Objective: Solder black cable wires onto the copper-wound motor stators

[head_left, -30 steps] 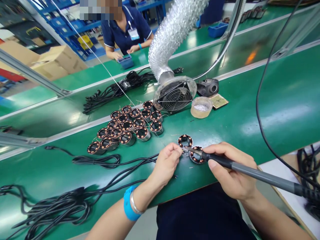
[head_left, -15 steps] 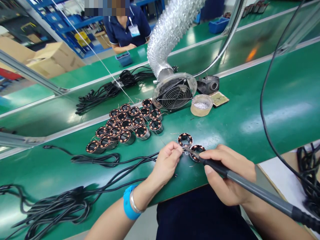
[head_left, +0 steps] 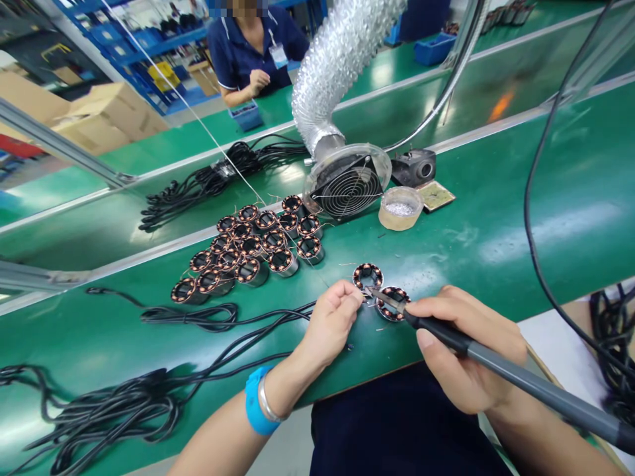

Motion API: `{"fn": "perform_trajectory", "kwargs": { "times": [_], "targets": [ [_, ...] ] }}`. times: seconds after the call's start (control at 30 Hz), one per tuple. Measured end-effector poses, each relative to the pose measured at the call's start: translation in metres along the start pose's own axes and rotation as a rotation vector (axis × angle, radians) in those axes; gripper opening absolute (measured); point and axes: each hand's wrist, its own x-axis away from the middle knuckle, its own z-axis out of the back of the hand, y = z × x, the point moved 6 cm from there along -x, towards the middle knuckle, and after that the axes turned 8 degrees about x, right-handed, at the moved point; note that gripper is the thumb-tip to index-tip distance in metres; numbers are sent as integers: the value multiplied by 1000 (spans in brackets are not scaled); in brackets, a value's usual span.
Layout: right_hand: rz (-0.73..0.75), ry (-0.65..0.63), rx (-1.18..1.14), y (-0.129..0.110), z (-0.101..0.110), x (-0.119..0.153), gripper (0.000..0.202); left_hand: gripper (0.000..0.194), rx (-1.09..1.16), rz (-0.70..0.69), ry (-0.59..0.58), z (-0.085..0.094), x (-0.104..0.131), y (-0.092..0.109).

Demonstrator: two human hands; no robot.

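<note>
no readable text on the green bench (head_left: 461,244), badge (head_left: 278,56) on a person's shirt (head_left: 248,49) (too small to read)

The long green tabletop (head_left: 476,244) looks smooth and glossy. Crinkled, shiny metallic foil covers the silver ribbed duct (head_left: 337,79). The short motor cylinders with copper windings (head_left: 252,271) have smooth metal sides; the brown cardboard box (head_left: 109,119) looks matt.

The table (head_left: 481,218) is green and shiny. A bunch of round coils (head_left: 251,271) with coppery wire stands on it. Two more coils (head_left: 393,303) sit close together near the front edge. Long black cords (head_left: 119,410) lie in loops on the left. Farther back are a round fan (head_left: 350,188), a dark block (head_left: 411,170), a flat square tin (head_left: 436,196) and a cup (head_left: 398,221) of silvery bits.
</note>
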Motion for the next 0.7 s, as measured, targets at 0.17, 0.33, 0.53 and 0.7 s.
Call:
{"fn": "perform_trajectory", "kwargs": {
  "times": [0.17, 0.33, 0.53, 0.7],
  "targets": [
    [12, -15, -9, -2, -4, -1, 22, 24, -3, -4, -2, 2, 0, -1],
    [28, -10, -10, -3, -6, -1, 25, 24, -7, -15, -3, 1, 0, -1],
    [4, 4, -18, 1, -3, 0, 24, 22, -27, -8, -8, 2, 0, -1],
    [7, 25, -28, 1, 1, 0, 24, 21, -40, -15, -13, 3, 0, -2]
  ]
}}
